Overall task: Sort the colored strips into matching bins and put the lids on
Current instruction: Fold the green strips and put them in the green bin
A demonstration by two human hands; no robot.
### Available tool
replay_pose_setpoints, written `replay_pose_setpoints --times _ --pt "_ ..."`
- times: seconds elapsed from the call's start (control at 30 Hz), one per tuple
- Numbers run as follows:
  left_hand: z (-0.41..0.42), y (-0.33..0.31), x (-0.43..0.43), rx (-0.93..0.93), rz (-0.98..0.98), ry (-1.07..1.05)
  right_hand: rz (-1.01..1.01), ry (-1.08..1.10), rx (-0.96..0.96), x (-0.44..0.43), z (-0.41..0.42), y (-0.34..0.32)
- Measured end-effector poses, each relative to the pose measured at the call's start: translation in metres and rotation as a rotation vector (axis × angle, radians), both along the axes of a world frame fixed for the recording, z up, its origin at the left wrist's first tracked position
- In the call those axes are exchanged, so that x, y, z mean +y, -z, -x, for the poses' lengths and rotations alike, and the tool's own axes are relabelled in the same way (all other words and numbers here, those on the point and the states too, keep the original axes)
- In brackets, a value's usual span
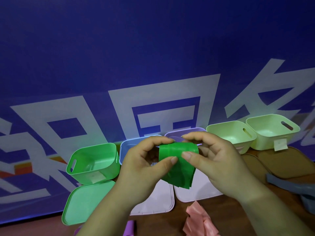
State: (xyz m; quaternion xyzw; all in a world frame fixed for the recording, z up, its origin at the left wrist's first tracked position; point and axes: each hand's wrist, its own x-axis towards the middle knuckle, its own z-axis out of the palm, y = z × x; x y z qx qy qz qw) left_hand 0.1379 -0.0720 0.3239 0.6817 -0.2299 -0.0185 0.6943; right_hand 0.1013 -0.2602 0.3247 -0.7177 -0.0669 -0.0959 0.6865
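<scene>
At the centre of the frame, a folded bundle of glossy green plastic strips [179, 167] is held above the brown tabletop [226, 213] by both hands. The left hand [144, 160] has its grip pinching the bundle's left edge between thumb and fingers. The right hand [216, 159] pinches the upper right part likewise. At centre left stands an open green square plastic bin [95, 160], with its flat green lid [85, 203] just below it. Loose pink strips [197, 220] lie at lower middle.

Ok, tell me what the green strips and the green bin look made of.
The strips: probably thin plastic film, slightly glossy; they drape and fold softly. The bin: rigid moulded plastic, smooth satin sheen, with rounded corners and a cut-out handle slot.
</scene>
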Motion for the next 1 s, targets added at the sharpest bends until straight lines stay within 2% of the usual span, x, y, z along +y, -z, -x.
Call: replay_pose_setpoints --times 0.37,0.6,0.8,1.0 --pt "0.0002 -0.001 -0.0029 0.047 0.047 -0.009 0.094 -0.001 -0.061 -0.0019 0.0019 0.0003" --pt "0.0008 -0.0006 -0.0009 0.034 -0.001 0.031 0.03 -0.014 -0.034 -0.003 0.0015 -0.0027" --pt "0.0003 -0.0016 0.0026 -0.072 -0.062 0.032 0.014 0.005 -0.01 -0.003 0.0013 -0.0056" --pt "-0.0007 -0.0002 0.0018 -0.077 -0.065 0.029 0.036 0.001 0.001 -0.0037 -0.0003 -0.0044"
